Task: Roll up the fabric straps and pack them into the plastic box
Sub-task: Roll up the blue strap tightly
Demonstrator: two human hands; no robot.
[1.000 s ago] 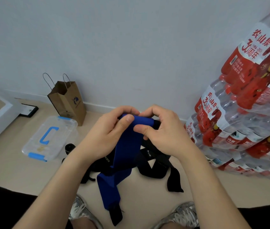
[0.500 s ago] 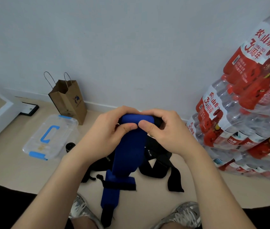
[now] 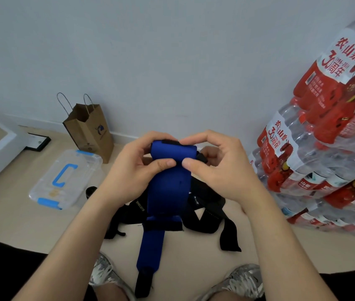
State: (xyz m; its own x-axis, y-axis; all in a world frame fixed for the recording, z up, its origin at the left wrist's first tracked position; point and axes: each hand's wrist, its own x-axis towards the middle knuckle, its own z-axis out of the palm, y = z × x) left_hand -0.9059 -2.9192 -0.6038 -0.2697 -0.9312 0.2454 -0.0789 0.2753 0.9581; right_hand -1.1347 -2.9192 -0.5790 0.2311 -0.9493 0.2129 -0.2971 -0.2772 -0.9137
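I hold a blue fabric strap [image 3: 168,192] up in front of me, its top end rolled into a thick coil. My left hand [image 3: 135,170] grips the coil from the left with its thumb pressed on the front. My right hand [image 3: 218,168] grips it from the right, thumb on the front too. The strap's loose tail hangs down to a black end near my shoes. A pile of black straps [image 3: 207,216] lies on the floor behind it. The clear plastic box [image 3: 63,179], with blue handle and blue clips, sits shut on the floor to the left.
A brown paper bag [image 3: 89,129] stands against the wall behind the box. Stacked packs of water bottles [image 3: 324,148] with red labels fill the right side. A small black roll [image 3: 90,191] lies beside the box. My shoes [image 3: 244,281] are at the bottom.
The coil at the top of the blue strap has grown thicker as both hands rolled it. The hanging tail has risen and become shorter.
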